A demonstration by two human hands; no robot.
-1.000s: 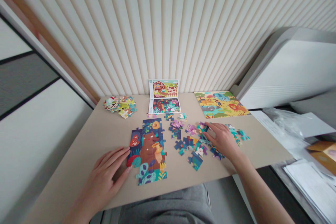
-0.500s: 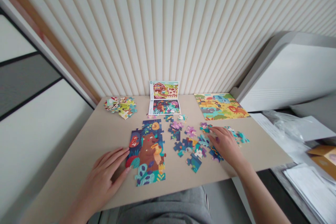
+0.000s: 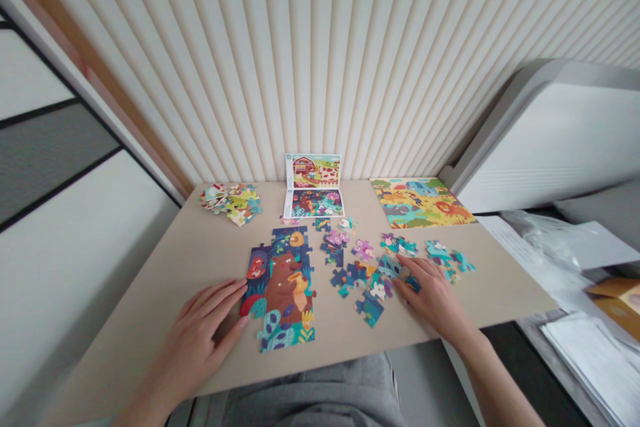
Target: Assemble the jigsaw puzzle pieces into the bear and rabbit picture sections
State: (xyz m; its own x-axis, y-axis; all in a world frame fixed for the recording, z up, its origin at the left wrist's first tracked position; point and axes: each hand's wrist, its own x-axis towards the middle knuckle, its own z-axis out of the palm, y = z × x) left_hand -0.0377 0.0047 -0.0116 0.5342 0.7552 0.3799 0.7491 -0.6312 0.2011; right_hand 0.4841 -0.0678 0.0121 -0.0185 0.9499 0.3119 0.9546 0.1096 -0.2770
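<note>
A partly joined jigsaw puzzle (image 3: 285, 287) with a brown bear holding a honey pot lies flat left of the table's middle. My left hand (image 3: 203, 323) rests on the table, fingers stretched out, their tips touching the puzzle's left edge. Right of the puzzle, loose jigsaw pieces (image 3: 371, 308) are spread in a loose cluster, some overlapping. My right hand (image 3: 433, 293) reaches over the cluster's right side, thumb and fingers apart. A dark blue piece (image 3: 413, 283) shows partly beneath it; whether the fingertips press on it is hard to see.
A folded picture sheet (image 3: 314, 203) stands at the back against the ribbed wall. A heap of pale pieces (image 3: 233, 202) lies back left, a finished animal puzzle (image 3: 423, 202) back right. Beyond the table's right edge are papers (image 3: 595, 360) and an orange box (image 3: 617, 307).
My right hand has moved down and slightly right, off the purple and teal pieces at the top of the cluster, to the dark blue piece. My left hand stays in place.
</note>
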